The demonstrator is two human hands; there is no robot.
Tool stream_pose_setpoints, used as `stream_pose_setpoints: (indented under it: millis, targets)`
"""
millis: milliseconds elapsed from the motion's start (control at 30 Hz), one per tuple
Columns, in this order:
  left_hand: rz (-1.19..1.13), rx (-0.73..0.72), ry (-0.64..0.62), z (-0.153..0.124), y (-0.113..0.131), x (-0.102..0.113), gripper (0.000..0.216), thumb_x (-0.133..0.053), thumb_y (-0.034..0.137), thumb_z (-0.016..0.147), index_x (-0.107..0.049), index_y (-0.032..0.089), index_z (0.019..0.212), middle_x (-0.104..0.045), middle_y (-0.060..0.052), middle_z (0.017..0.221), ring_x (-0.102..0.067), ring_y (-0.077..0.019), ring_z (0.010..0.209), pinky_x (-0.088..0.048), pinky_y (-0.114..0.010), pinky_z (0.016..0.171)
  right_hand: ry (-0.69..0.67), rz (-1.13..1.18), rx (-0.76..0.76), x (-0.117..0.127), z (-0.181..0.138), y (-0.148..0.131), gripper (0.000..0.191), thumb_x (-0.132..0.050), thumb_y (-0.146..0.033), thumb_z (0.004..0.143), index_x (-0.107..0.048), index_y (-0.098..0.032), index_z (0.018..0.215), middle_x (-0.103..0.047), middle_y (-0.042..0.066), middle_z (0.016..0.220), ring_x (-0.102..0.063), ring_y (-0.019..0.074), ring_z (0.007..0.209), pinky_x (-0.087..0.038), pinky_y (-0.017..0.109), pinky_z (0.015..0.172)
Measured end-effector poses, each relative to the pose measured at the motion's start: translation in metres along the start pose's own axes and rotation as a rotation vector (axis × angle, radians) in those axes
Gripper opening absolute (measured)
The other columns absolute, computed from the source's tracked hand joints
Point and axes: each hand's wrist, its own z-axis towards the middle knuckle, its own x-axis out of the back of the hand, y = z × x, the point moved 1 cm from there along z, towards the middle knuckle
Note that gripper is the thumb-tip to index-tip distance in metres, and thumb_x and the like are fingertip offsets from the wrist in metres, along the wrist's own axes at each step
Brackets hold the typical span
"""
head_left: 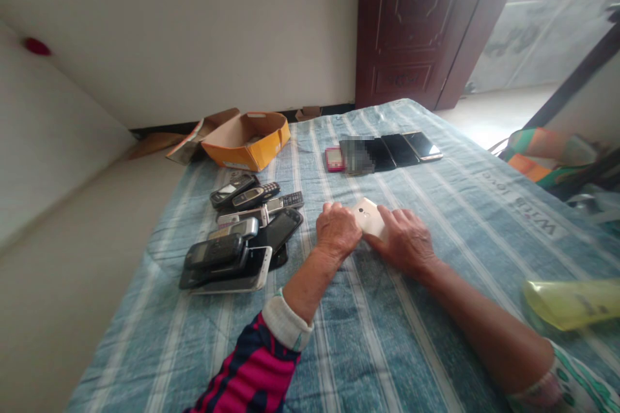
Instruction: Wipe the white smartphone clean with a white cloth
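Observation:
Between my two hands is a pale gold smartphone (370,215), its back with the camera facing up. My right hand (407,242) grips its right side, thumb along the near edge. My left hand (338,230) is closed at the phone's left end; its fingertips are curled under, so what they pinch is hidden. To the left lies a pile of old mobile phones (242,232), some with keypads and some with touchscreens. Beyond my hands a row of phones (400,150) lies side by side, with a small pink-framed device (334,159) at its left end.
A yellow-orange cardboard box (256,148) with its flap open stands at the bed's far left. The striped blue sheet (339,335) covers the bed. A yellow translucent plastic item (571,303) lies at the right. Behind are a dark red door (416,26) and a colourful bag (547,155).

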Motion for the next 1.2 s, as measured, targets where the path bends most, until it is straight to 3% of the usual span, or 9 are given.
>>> stream_pose_setpoints:
  millis: [267,533,733,933,1000,1200]
  targets:
    - [-0.018,-0.049,-0.005,-0.005,0.001,-0.002,0.024,-0.045,0.017,0.085,-0.069,0.014,0.079,-0.066,-0.009,0.082,-0.059,-0.0226,0.091,-0.041,-0.036,0.091,0.046,0.119,-0.038,-0.004,0.004,0.017,0.043,-0.051,-0.050,0.086,-0.062,-0.016,0.109,-0.068,0.009,0.090,-0.056,0.0227,0.082,-0.037,0.031,0.071]
    - [-0.097,-0.010,-0.017,-0.009,0.007,0.001,0.023,-0.047,0.021,0.083,-0.068,0.015,0.077,-0.067,-0.009,0.084,-0.061,-0.0219,0.090,-0.045,-0.032,0.086,0.042,0.149,-0.052,-0.003,0.004,0.020,0.038,-0.052,-0.046,0.087,-0.064,-0.017,0.106,-0.069,0.008,0.090,-0.057,0.0228,0.083,-0.039,0.031,0.071]
    - [-0.143,-0.046,-0.020,-0.014,0.019,0.003,0.024,-0.048,0.025,0.081,-0.070,0.015,0.084,-0.069,-0.010,0.087,-0.062,-0.0234,0.091,-0.048,-0.032,0.084,0.070,0.177,-0.056,-0.003,0.005,0.021,0.036,-0.052,-0.045,0.087,-0.066,-0.017,0.104,-0.071,0.009,0.091,-0.059,0.0234,0.084,-0.041,0.032,0.071]
    - [-0.141,-0.194,-0.155,-0.025,0.039,0.008,0.027,-0.047,0.027,0.082,-0.070,0.014,0.088,-0.068,-0.011,0.087,-0.062,-0.0248,0.093,-0.050,-0.031,0.077,0.055,0.313,-0.168,-0.002,0.009,0.029,0.037,-0.052,-0.046,0.086,-0.067,-0.018,0.105,-0.071,0.006,0.083,-0.061,0.0224,0.082,-0.044,0.032,0.073]
    - [-0.155,-0.229,-0.119,-0.025,0.043,0.010,0.026,-0.048,0.029,0.083,-0.069,0.014,0.088,-0.068,-0.011,0.087,-0.061,-0.0245,0.093,-0.050,-0.032,0.078,0.055,0.383,-0.216,-0.002,0.010,0.031,0.037,-0.052,-0.046,0.085,-0.068,-0.019,0.104,-0.071,0.005,0.079,-0.062,0.0213,0.077,-0.044,0.032,0.072]
    - [-0.148,-0.252,0.171,-0.009,0.051,0.012,0.022,-0.047,0.020,0.085,-0.066,0.011,0.091,-0.063,-0.012,0.092,-0.054,-0.0259,0.096,-0.047,-0.037,0.085,0.053,0.584,-0.360,0.000,0.013,0.040,0.039,-0.052,-0.050,0.081,-0.071,-0.021,0.098,-0.073,0.005,0.083,-0.064,0.0198,0.073,-0.047,0.032,0.071]
